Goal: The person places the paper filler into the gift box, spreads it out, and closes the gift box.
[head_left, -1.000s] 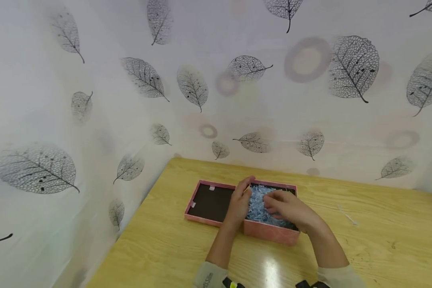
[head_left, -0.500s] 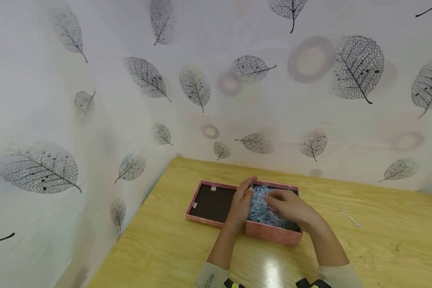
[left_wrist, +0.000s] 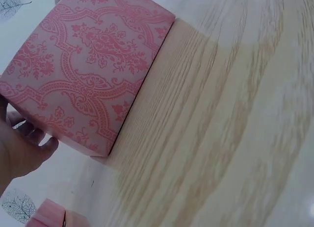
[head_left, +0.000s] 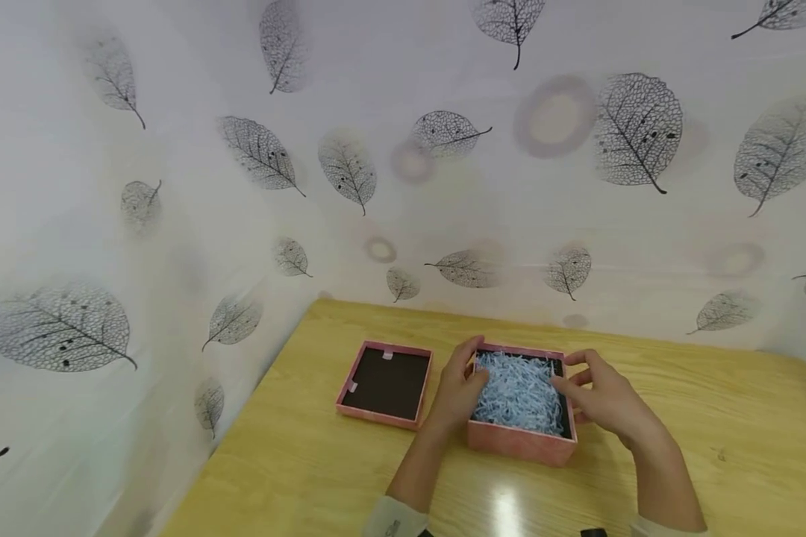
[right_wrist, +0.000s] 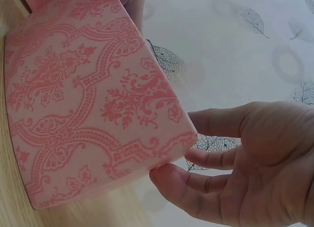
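A pink patterned box (head_left: pixel 520 441) sits on the table, filled with pale blue shredded paper (head_left: pixel 517 391). My left hand (head_left: pixel 458 388) grips its left wall, thumb over the rim and fingers along the outside. At the right wall my right hand (head_left: pixel 604 395) holds the rim, the thumb reaching to the paper's edge. Both wrist views show the box's patterned front wall (left_wrist: pixel 93 65), with the right hand's thumb and fingers (right_wrist: pixel 169 185) around a corner. Left of the box, apart from it, lies the pink lid (head_left: pixel 378 416), its dark inside facing up.
The wooden table (head_left: pixel 295 455) extends to both sides of the box and towards me. Behind it and at the left stands a pale wall covering (head_left: pixel 389 67) with a leaf print. Two small white tabs (head_left: pixel 387 356) show inside the lid.
My right hand has left the shredded paper and moved to the box's right wall. The box has shifted right, opening a gap from the lid. The paper now looks more evenly spread.
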`<act>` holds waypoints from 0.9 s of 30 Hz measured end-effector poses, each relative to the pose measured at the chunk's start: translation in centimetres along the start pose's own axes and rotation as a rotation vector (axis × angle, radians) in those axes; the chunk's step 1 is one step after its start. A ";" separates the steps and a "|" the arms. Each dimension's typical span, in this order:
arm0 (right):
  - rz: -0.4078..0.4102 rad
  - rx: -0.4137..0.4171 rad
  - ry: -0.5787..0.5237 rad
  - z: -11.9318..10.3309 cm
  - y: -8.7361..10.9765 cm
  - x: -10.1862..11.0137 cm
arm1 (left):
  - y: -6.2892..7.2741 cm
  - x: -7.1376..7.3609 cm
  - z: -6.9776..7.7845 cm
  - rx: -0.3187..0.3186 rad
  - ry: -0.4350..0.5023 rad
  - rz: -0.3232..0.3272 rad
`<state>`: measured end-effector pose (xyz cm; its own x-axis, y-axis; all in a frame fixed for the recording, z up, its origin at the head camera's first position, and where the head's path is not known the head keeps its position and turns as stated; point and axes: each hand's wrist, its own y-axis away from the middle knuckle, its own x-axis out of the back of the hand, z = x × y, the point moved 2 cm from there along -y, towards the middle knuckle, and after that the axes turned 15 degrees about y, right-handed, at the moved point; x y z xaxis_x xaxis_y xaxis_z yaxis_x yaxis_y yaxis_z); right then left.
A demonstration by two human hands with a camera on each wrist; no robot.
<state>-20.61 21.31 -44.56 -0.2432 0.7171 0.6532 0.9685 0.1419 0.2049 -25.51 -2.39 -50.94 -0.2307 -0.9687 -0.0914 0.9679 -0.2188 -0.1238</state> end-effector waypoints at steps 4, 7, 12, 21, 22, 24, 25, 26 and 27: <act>-0.002 0.008 -0.011 0.3 -0.2 -0.4 | 0.5 0.0 0.2 0.038 -0.016 0.029; -0.003 0.002 -0.010 0.5 -0.3 -0.4 | 0.6 -0.1 0.3 0.086 -0.038 0.049; 0.012 -0.014 -0.007 0.8 -0.2 -0.2 | 0.7 -0.3 0.5 0.116 -0.037 0.031; 0.098 -0.060 0.104 2.5 0.0 1.8 | 0.4 5.0 3.2 0.109 -0.102 -0.037; 0.110 -0.069 0.124 2.8 0.0 2.1 | 0.5 6.4 3.8 0.105 -0.136 -0.013; 0.150 -0.096 0.200 3.1 0.1 3.0 | 1.1 9.4 4.8 0.092 -0.189 0.051; 0.179 -0.113 0.233 3.1 0.2 3.3 | 1.5 11.1 5.2 0.077 -0.210 0.084; 0.215 -0.129 0.257 3.0 0.3 3.4 | 1.9 12.7 5.5 0.062 -0.231 0.117; 0.262 -0.137 0.271 2.7 0.4 3.4 | 2.4 14.3 5.6 0.057 -0.250 0.152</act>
<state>-20.88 25.68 -44.23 -0.0121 0.5080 0.8613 0.9878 -0.1276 0.0891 -25.91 -17.47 -46.97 -0.0579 -0.9881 0.1428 0.9951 -0.0685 -0.0707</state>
